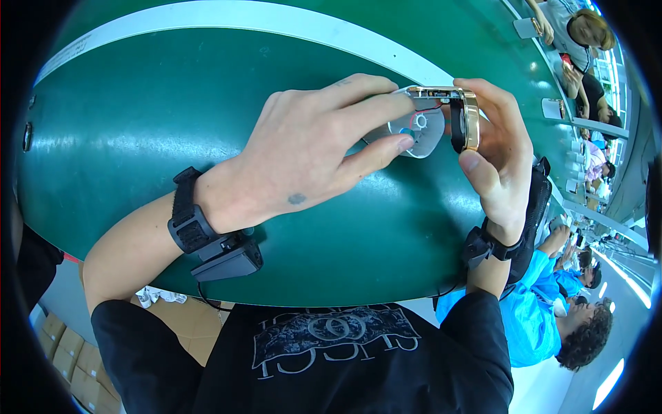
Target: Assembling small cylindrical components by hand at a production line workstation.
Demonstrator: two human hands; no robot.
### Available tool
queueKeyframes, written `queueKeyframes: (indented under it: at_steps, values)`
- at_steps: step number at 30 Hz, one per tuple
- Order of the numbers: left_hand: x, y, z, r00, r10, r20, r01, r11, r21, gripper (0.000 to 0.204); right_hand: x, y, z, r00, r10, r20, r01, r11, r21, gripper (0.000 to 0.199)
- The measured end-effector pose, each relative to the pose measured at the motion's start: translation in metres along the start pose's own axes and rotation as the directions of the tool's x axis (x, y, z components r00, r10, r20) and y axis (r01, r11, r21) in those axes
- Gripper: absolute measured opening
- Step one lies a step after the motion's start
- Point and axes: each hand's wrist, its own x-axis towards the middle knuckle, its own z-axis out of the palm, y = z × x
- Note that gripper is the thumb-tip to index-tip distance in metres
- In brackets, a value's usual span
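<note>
Head view looks down on a glossy dark green work surface point(138, 138) with a white stripe point(227, 19) curving along its far edge, and everything else sits around that surface. Above its middle right, both hands meet on a small round device of white plastic with a gold metal rim and a black ring point(441, 114). The left hand point(303, 155) comes in from the near left, knuckles up, its index finger lying along the top of the device and its fingers drawn close over the white plastic shell, where a red and a blue wire show inside. The right hand point(500, 155) stands at the right, thumb and fingers clamped on the gold rim, holding the device on edge just above the surface. Each forearm wears a black strap with a boxy black unit at the wrist point(221, 252), matte against the shiny tabletop. Past the right edge of the surface, a seated person in a bright blue shirt point(545, 310) and further people line a row of benches. Near the left corner, cardboard boxes point(62, 352) are stacked on the floor.
</note>
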Motion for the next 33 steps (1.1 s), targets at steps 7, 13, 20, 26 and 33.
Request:
queueKeyframes:
  at_steps: [7, 13, 20, 26, 33]
  values:
    - [0.003, -0.002, -0.006, 0.991, 0.029, 0.131, -0.043, 0.994, 0.104, 0.026, -0.005, -0.005, 0.003, 0.989, -0.147, 0.018, 0.143, 0.926, -0.351, 0.069]
    - [0.001, -0.004, -0.003, 0.994, -0.021, 0.109, 0.02, 1.0, 0.011, 0.024, 0.0, -0.003, 0.006, 0.959, -0.281, 0.039, 0.271, 0.869, -0.413, 0.068]
    - [0.0, -0.003, -0.008, 0.994, -0.037, 0.098, 0.041, 0.998, -0.044, 0.038, 0.0, 0.0, 0.007, 0.954, -0.295, 0.056, 0.287, 0.842, -0.457, 0.066]
    - [0.0, -0.004, 0.0, 0.992, -0.112, 0.06, 0.12, 0.982, -0.146, 0.062, 0.001, 0.0, 0.006, 0.95, -0.307, 0.059, 0.299, 0.838, -0.457, 0.065]
    - [0.0, -0.011, 0.0, 0.978, -0.065, 0.196, 0.095, 0.984, -0.148, 0.067, 0.0, -0.005, -0.003, 0.928, -0.336, 0.161, 0.37, 0.774, -0.514, 0.061]
